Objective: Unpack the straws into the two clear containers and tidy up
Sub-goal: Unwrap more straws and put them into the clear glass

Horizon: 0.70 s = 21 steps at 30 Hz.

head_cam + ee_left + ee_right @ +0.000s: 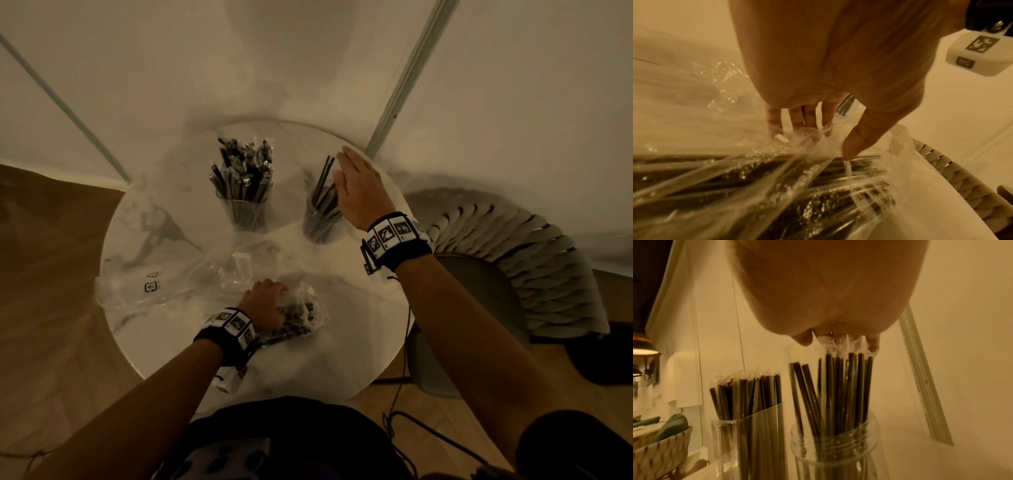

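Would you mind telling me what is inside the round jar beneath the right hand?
Dark wrapped straws stand in the jar. The right hand covers most of their tops, and its floor is hidden.

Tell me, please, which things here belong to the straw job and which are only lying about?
For the job: flat-sided container, full of straws; round jar, right hand flat on its straws; bag of straws, held by left hand; empty wrapping.
Lying about: chair; basket; lamp.

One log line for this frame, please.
left hand: grips straw bag on table | right hand: flat over straws in round jar | unpacking: unfinished
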Available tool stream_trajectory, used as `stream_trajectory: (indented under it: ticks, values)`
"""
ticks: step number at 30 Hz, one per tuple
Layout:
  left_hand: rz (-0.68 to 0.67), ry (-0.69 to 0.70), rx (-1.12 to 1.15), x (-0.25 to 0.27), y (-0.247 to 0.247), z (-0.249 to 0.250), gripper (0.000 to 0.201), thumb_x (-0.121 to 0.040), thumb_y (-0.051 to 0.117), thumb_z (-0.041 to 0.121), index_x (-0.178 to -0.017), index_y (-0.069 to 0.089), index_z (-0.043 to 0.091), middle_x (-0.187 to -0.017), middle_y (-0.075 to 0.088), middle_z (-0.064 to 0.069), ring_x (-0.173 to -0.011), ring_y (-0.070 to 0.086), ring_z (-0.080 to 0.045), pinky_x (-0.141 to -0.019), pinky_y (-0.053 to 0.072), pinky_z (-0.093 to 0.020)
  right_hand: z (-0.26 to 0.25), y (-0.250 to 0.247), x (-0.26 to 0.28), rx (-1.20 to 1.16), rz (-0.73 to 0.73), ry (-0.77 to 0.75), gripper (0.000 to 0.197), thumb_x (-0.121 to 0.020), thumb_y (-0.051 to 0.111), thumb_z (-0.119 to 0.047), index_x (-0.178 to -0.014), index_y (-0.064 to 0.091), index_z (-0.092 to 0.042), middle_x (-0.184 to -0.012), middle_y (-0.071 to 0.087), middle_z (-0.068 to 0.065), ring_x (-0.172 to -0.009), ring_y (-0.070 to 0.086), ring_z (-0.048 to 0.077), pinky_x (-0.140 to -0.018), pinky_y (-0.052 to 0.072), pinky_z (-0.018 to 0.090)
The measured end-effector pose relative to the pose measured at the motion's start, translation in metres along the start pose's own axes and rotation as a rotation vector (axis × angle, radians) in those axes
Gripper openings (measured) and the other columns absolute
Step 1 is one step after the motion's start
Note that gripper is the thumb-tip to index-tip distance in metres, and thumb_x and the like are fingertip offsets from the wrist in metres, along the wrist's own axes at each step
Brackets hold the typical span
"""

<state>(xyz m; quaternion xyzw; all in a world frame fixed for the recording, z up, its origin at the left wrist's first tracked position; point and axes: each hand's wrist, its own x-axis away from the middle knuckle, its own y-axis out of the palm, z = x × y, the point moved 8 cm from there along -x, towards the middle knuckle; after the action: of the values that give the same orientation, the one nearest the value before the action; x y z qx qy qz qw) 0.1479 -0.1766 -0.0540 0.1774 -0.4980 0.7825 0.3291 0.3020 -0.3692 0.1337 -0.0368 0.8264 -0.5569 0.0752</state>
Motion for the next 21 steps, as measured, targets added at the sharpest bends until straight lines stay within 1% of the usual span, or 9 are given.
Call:
stream_trajectory:
  ticks: [3, 5, 7, 9, 11, 13, 16, 19, 21]
  values:
    - [-0.010, 0.003, 0.009, 0.000, 0.002, -0.001, 0.069, -0.072, 0.064, 0.034, -0.137, 0.044, 0.022, -0.131, 0.046, -0.006, -0.121, 0.042, -0.030, -0.105, 0.038, -0.048, -0.009, -0.013, 0.000, -0.022, 0.094, -0.031, 0.058, -0.105, 0.025, -0.048, -0.156, 0.026, -0.019, -0.165, 0.021, 0.004, -0.153, 0.016, 0.022, -0.124, 0.015, 0.044]
    - [-0.004, 0.002, 0.003, 0.000, 0.002, -0.002, 0.069, -0.072, 0.063, 0.035, -0.137, 0.045, 0.022, -0.131, 0.046, -0.006, -0.121, 0.042, -0.030, -0.104, 0.038, -0.047, -0.014, -0.011, -0.001, 0.032, 0.080, -0.072, 0.059, -0.104, 0.027, -0.052, -0.155, 0.028, -0.022, -0.165, 0.019, 0.001, -0.153, 0.013, 0.022, -0.124, 0.012, 0.043]
    - [0.003, 0.008, -0.018, 0.001, 0.001, -0.001, 0.067, -0.073, 0.065, 0.033, -0.137, 0.045, 0.022, -0.130, 0.046, -0.005, -0.120, 0.043, -0.030, -0.103, 0.039, -0.047, -0.012, 0.001, -0.004, 0.094, 0.027, -0.095, 0.054, -0.104, 0.030, -0.046, -0.148, 0.042, -0.018, -0.162, 0.029, 0.001, -0.152, 0.018, 0.022, -0.124, 0.015, 0.044]
    - [0.002, 0.018, -0.013, 0.002, 0.002, -0.001, 0.066, -0.073, 0.066, 0.029, -0.135, 0.047, 0.022, -0.126, 0.046, -0.005, -0.117, 0.045, -0.030, -0.102, 0.040, -0.046, -0.006, 0.010, -0.006, 0.119, 0.003, -0.095, 0.044, -0.105, 0.034, -0.033, -0.138, 0.055, -0.014, -0.156, 0.041, 0.002, -0.149, 0.027, 0.023, -0.122, 0.020, 0.044]
    - [0.015, 0.030, 0.047, 0.001, 0.002, -0.002, 0.061, -0.072, 0.066, 0.023, -0.130, 0.051, 0.019, -0.121, 0.048, -0.006, -0.114, 0.050, -0.031, -0.100, 0.043, -0.044, -0.002, 0.011, -0.006, 0.107, 0.016, -0.071, 0.041, -0.105, 0.034, -0.029, -0.136, 0.057, -0.015, -0.153, 0.045, 0.002, -0.147, 0.030, 0.022, -0.122, 0.019, 0.044]
    - [0.034, 0.027, 0.102, 0.001, 0.000, -0.003, 0.055, -0.074, 0.067, 0.019, -0.127, 0.054, 0.016, -0.118, 0.049, -0.007, -0.112, 0.053, -0.032, -0.100, 0.044, -0.040, -0.006, 0.002, -0.002, 0.063, 0.071, -0.059, 0.042, -0.105, 0.035, -0.033, -0.138, 0.055, -0.016, -0.154, 0.044, 0.000, -0.147, 0.029, 0.021, -0.123, 0.016, 0.045]
    - [0.045, 0.022, 0.063, 0.001, 0.000, -0.005, 0.064, -0.077, 0.073, 0.037, -0.132, 0.050, 0.015, -0.122, 0.048, -0.009, -0.115, 0.050, -0.030, -0.101, 0.043, -0.040, -0.024, -0.030, 0.015, -0.016, 0.254, -0.116, 0.034, -0.101, 0.045, -0.029, -0.129, 0.061, -0.017, -0.146, 0.052, 0.002, -0.140, 0.038, 0.023, -0.119, 0.026, 0.043]
    - [0.041, 0.029, -0.107, 0.007, 0.000, -0.003, 0.088, -0.069, 0.072, 0.063, -0.140, 0.040, 0.023, -0.132, 0.045, -0.004, -0.121, 0.044, -0.028, -0.104, 0.037, -0.044, -0.041, -0.056, 0.045, -0.138, 0.449, -0.173, 0.020, -0.093, 0.052, -0.013, -0.106, 0.067, -0.013, -0.113, 0.063, 0.004, -0.112, 0.052, 0.025, -0.100, 0.042, 0.039]
    - [0.031, 0.027, -0.186, 0.009, 0.002, -0.002, 0.097, -0.062, 0.072, 0.070, -0.141, 0.038, 0.024, -0.133, 0.045, -0.003, -0.123, 0.043, -0.028, -0.104, 0.035, -0.045, -0.048, -0.050, 0.067, -0.236, 0.449, -0.183, 0.014, -0.091, 0.054, -0.005, -0.093, 0.067, -0.011, -0.098, 0.061, 0.005, -0.097, 0.053, 0.023, -0.090, 0.045, 0.037]
